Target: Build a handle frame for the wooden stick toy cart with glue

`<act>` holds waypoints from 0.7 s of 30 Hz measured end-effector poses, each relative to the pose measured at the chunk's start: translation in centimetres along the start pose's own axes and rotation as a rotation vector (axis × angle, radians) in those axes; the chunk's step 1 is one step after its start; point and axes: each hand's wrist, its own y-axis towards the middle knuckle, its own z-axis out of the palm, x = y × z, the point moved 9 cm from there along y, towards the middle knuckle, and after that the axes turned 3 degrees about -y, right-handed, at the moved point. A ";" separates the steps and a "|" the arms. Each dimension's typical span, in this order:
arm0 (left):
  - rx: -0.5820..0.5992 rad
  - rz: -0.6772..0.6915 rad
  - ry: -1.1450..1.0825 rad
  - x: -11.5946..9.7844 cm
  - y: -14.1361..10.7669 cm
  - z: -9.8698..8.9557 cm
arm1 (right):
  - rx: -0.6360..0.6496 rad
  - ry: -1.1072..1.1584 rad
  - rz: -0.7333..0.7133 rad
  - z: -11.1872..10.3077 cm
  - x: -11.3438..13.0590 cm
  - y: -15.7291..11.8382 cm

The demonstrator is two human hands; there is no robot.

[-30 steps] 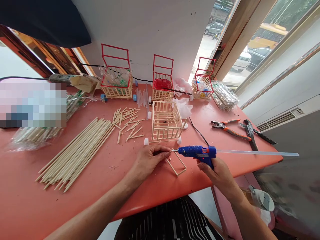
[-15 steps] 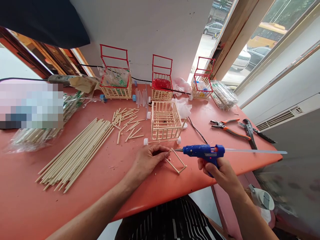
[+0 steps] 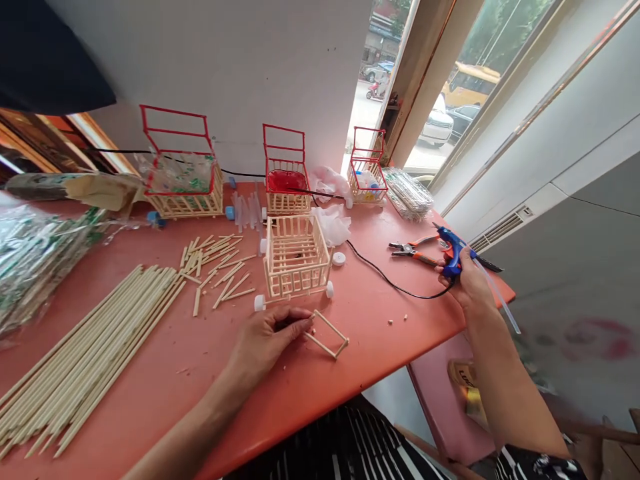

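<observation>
Left fingers pinch a skinny, rectangular pale-wood frame; well away, right fingers have got a blue plastic glue gun.

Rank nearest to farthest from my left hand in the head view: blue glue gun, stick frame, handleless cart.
1. Stick frame, at the left fingertips.
2. Handleless cart, just ahead.
3. Blue glue gun, far right, in the right hand.

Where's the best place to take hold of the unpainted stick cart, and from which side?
The stick cart is probably best held by its right upper rail, near the front corner, from above. Its top is open, so a thumb should fit inside with fingers outside; the left hand sits close in front.
</observation>
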 end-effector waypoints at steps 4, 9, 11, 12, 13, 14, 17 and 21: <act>0.000 0.002 0.015 -0.4 -0.2 0.1 | -0.027 -0.098 0.052 -0.5 -1.0 1.3; 0.001 0.009 0.040 -0.9 -0.4 0.0 | -0.002 -0.260 0.119 -0.3 -1.2 1.5; 0.002 0.012 0.036 -1.0 -0.4 0.0 | 0.003 -0.338 0.128 -0.6 -0.9 1.5; 0.002 0.012 0.029 -1.1 -0.4 0.0 | 0.005 -0.397 0.125 -0.7 -0.7 1.4; 0.001 0.009 0.020 -1.1 -0.4 0.0 | 0.008 -0.461 0.122 -0.9 -0.5 1.3; 0.001 0.005 0.011 -1.1 -0.4 0.0 | 0.012 -0.524 0.122 -1.1 -0.3 1.2; -0.007 -0.015 -0.016 -1.1 -0.5 0.0 | 0.027 -0.639 0.133 -1.6 -0.4 0.7; -0.007 -0.039 -0.028 -1.2 -0.6 0.1 | 0.014 -0.669 0.108 -2.1 -0.4 0.2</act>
